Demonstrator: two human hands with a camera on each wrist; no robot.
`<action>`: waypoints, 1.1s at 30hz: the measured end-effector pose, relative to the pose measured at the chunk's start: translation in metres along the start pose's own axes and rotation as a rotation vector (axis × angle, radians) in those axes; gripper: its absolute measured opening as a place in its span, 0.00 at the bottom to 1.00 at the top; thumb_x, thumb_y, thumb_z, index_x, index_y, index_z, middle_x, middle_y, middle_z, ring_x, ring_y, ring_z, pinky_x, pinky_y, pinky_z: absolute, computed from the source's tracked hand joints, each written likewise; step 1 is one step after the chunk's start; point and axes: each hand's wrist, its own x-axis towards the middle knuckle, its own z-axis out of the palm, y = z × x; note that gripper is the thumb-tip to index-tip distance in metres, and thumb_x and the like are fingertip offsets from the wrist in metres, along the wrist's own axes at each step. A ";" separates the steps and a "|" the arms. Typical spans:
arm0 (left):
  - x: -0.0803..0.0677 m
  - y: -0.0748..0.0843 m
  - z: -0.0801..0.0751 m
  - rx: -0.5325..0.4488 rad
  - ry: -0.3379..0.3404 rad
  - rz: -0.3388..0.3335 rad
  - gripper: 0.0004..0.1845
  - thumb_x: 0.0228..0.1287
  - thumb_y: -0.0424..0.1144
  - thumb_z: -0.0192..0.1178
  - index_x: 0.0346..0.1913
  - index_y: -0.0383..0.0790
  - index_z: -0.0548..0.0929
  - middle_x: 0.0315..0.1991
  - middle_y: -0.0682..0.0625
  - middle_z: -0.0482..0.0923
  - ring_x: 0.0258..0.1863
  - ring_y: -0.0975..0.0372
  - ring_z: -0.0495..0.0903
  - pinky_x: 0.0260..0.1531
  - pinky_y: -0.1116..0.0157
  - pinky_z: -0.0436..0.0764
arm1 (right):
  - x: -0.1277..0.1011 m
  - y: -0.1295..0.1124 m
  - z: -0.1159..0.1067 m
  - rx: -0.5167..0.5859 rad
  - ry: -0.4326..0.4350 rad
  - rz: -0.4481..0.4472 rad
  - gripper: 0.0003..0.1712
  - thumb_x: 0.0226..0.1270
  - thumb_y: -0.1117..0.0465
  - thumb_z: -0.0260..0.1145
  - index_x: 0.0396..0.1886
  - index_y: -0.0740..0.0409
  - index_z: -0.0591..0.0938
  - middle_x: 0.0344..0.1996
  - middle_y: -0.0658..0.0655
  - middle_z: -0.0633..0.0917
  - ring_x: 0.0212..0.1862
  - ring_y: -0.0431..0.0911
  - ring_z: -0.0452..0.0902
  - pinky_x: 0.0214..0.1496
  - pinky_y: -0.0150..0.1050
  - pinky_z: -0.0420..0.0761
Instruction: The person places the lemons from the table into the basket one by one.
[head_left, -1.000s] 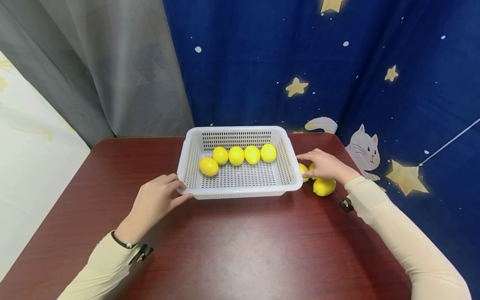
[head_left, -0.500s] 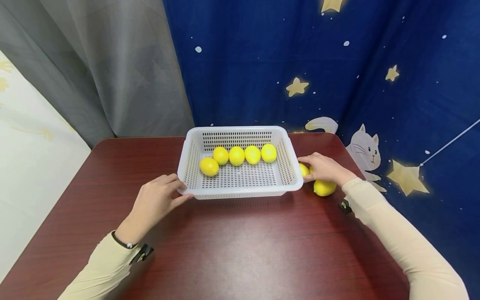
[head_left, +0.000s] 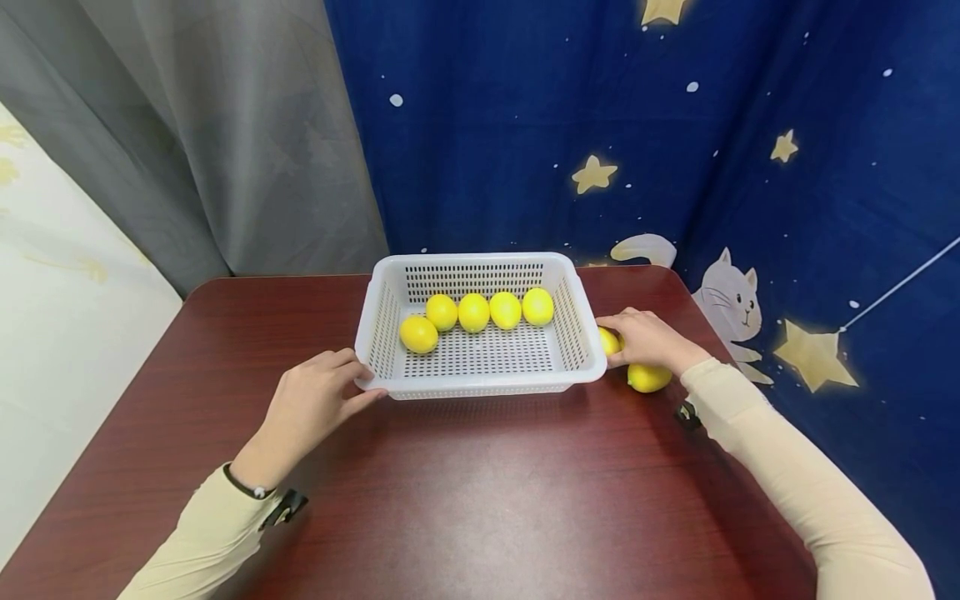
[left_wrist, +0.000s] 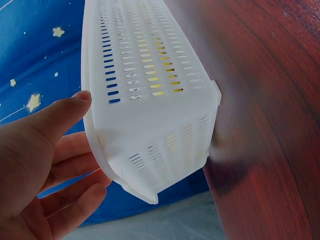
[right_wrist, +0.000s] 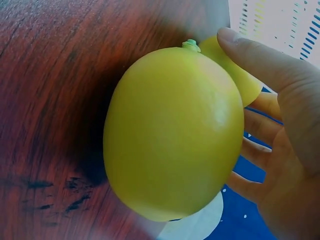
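Note:
A white slotted basket stands on the dark red table with several yellow lemons in a row inside. My left hand holds its near left corner, thumb on the rim and fingers against the wall; the left wrist view shows the hand at that corner of the basket. Just right of the basket, my right hand cups over loose lemons. One lemon peeks out at the fingertips, another lies under the wrist. In the right wrist view a big lemon fills the palm.
A blue curtain with stars and a cat hangs right behind the table, and a grey curtain hangs at the back left. The table's right edge runs close to the loose lemons. Bare table top lies in front of the basket.
My right hand has sunk onto the loose lemons and drawn slightly toward me, its fingers closing round one. The left hand and the basket have not moved.

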 end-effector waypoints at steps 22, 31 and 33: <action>-0.002 0.000 0.001 -0.010 0.004 -0.006 0.15 0.42 0.51 0.78 0.28 0.48 0.85 0.26 0.57 0.77 0.23 0.66 0.72 0.20 0.65 0.73 | 0.000 0.001 0.001 -0.024 0.008 0.024 0.42 0.49 0.43 0.76 0.65 0.50 0.78 0.49 0.53 0.87 0.47 0.50 0.72 0.47 0.46 0.72; -0.001 0.000 0.001 -0.013 0.016 0.002 0.15 0.42 0.51 0.78 0.28 0.48 0.85 0.25 0.57 0.77 0.23 0.66 0.71 0.19 0.65 0.73 | -0.001 0.003 -0.010 -0.017 0.029 0.049 0.40 0.49 0.42 0.77 0.63 0.48 0.79 0.47 0.53 0.86 0.48 0.51 0.73 0.46 0.46 0.74; -0.001 0.000 0.001 -0.014 0.019 0.004 0.15 0.42 0.51 0.78 0.28 0.47 0.85 0.25 0.57 0.77 0.23 0.66 0.71 0.19 0.65 0.73 | -0.002 0.004 -0.015 -0.021 0.037 0.050 0.40 0.49 0.42 0.77 0.62 0.49 0.79 0.47 0.53 0.86 0.48 0.51 0.73 0.47 0.47 0.75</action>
